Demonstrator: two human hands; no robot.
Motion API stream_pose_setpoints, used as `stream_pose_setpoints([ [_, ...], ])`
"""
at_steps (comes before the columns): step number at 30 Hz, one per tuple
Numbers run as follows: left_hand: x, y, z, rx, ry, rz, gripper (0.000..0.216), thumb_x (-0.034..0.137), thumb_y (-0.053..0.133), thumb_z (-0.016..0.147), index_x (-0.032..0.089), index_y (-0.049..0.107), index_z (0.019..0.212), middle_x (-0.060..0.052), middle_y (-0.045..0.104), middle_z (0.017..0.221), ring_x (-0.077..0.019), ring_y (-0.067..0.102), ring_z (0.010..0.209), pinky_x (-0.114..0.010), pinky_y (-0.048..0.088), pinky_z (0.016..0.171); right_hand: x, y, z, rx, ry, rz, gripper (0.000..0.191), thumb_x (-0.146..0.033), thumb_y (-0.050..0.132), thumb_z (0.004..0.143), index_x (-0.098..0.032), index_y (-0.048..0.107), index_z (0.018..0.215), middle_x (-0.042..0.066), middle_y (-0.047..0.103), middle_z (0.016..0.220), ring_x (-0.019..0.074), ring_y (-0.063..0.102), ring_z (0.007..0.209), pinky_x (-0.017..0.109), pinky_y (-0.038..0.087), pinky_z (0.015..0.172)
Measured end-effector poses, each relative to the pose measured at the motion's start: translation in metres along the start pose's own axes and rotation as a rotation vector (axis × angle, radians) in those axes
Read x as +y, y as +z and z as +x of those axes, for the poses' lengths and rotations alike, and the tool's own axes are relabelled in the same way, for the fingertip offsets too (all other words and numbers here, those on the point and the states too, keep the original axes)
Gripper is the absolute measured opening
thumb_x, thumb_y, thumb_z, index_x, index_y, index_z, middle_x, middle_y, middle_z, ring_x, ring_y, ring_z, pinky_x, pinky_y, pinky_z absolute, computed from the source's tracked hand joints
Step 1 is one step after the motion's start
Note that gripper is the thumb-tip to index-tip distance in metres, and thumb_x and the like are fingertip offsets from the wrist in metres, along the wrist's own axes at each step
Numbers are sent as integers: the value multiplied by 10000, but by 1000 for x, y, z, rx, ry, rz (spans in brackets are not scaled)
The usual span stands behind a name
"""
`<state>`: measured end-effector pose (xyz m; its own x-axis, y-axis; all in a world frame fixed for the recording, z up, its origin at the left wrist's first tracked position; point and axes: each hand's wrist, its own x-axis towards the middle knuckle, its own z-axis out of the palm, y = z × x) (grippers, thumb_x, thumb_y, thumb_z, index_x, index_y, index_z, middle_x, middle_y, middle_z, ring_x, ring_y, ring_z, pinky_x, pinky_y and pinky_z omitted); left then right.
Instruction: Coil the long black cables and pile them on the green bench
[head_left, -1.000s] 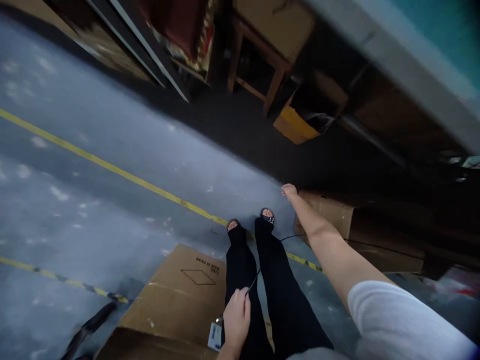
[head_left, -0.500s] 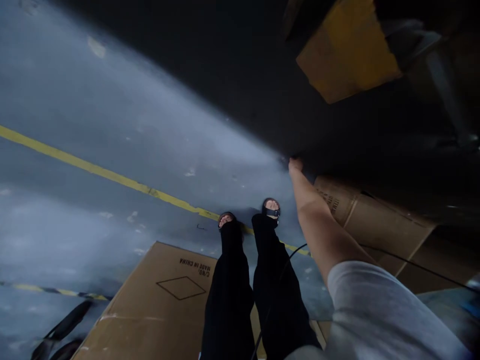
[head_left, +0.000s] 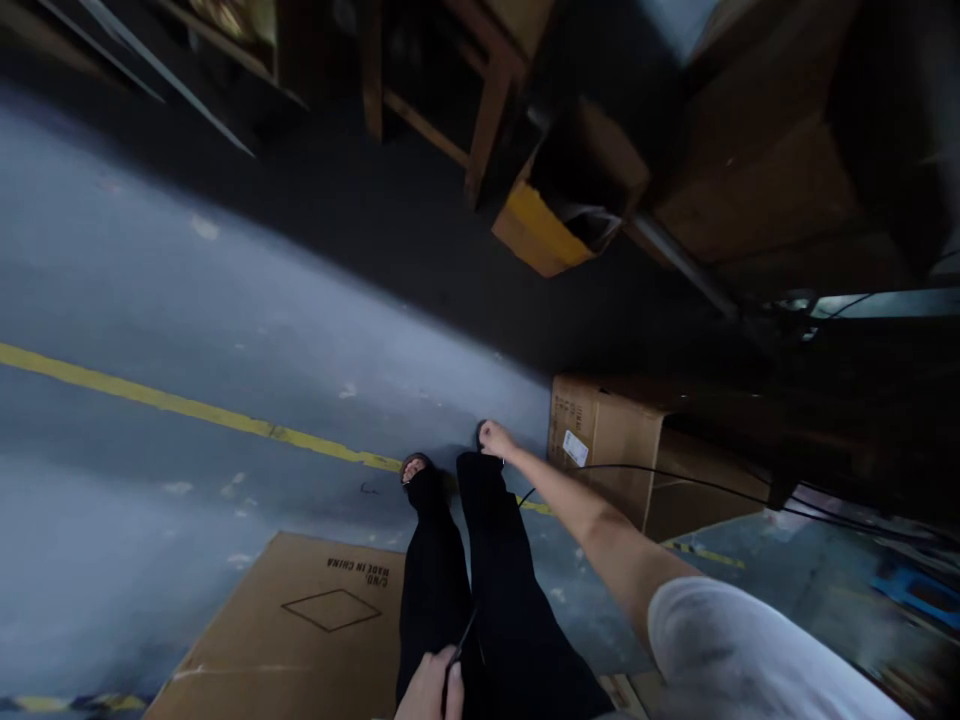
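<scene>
I sit on a flat cardboard sheet (head_left: 315,620) with my black-trousered legs (head_left: 465,580) stretched over a grey floor. My right hand (head_left: 493,437) reaches to my right foot, its fingers curled at the sandal there; what they grip is hidden. My left hand (head_left: 431,690) sits at the bottom edge over my thigh, closed on a thin black cable (head_left: 463,640). A black cable (head_left: 675,480) also runs from my legs to the right.
A yellow line (head_left: 187,408) crosses the floor. A brown carton (head_left: 600,440) stands right of my feet. Wooden furniture legs (head_left: 480,130) and a yellow-sided box (head_left: 536,235) sit in the dark behind. Shadowed clutter fills the right side.
The view swung down and back up. My right hand drew in from beside the carton to my right foot. My left hand, out of view half a second ago, shows again holding the cable.
</scene>
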<state>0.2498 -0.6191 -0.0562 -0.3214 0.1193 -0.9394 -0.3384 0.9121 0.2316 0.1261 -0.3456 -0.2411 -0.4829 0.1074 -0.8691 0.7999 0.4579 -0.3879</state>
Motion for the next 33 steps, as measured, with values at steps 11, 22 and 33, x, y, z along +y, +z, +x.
stream_pose_setpoints([
  [11, 12, 9, 65, 15, 70, 255, 431, 317, 245, 971, 298, 646, 1127, -66, 672, 1297, -194, 619, 1256, -308, 475, 1043, -37, -135, -194, 457, -672, -264, 273, -230, 433, 963, -264, 670, 1095, 77, 691, 1058, 217, 648, 990, 346, 516, 890],
  [22, 97, -66, 26, 16, 300, 131, 371, 338, 291, 990, 272, 624, 838, -9, 759, 1001, -169, 704, 1005, -252, 485, 898, -141, -438, -130, 997, -363, -96, 291, -139, 453, 872, -101, 684, 1044, 190, 672, 1101, 286, 591, 1074, 424, 436, 1009],
  [33, 233, -182, -76, -169, 244, -1035, 401, 440, 454, 985, 152, 566, 729, 84, 276, 505, -39, 188, 387, -156, 155, 370, -75, -179, -237, 86, -821, -127, 504, -637, 452, 933, -214, 718, 870, 48, 717, 895, 165, 649, 799, 287, 540, 799],
])
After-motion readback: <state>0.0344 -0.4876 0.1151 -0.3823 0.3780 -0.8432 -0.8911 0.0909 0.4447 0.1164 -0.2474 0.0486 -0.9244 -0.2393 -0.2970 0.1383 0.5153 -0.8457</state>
